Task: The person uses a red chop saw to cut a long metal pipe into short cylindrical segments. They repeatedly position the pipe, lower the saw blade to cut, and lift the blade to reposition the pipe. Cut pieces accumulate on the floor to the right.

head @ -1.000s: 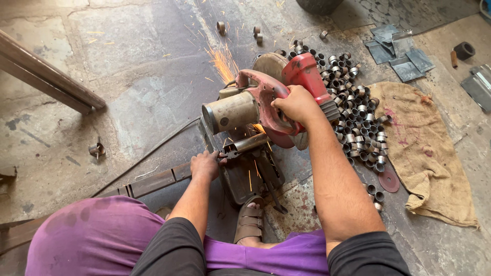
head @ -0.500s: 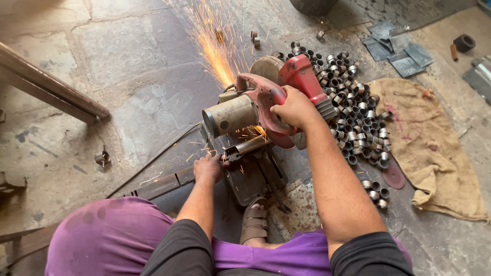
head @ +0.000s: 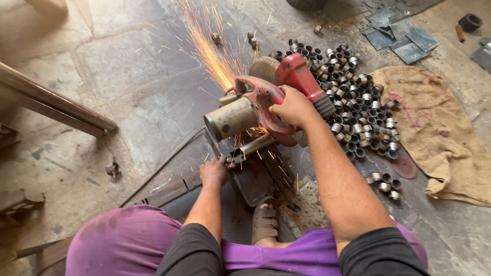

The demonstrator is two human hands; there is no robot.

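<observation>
A red chop saw stands on the stone floor in front of me, throwing a fan of orange sparks up and to the left. My right hand grips the saw's red handle, pressing it down. My left hand holds a metal pipe that lies under the blade on the saw's base. A sandalled foot rests against the base. My knees in purple cloth fill the bottom of the view.
Several short cut pipe rings lie heaped right of the saw, beside a burlap sack and a spare red cutting disc. Metal plates lie at the back right. A long steel bar runs along the left.
The spark spray has grown much larger and reaches farther up the floor. My right hand has pushed the saw head lower. The left hand stays on the pipe.
</observation>
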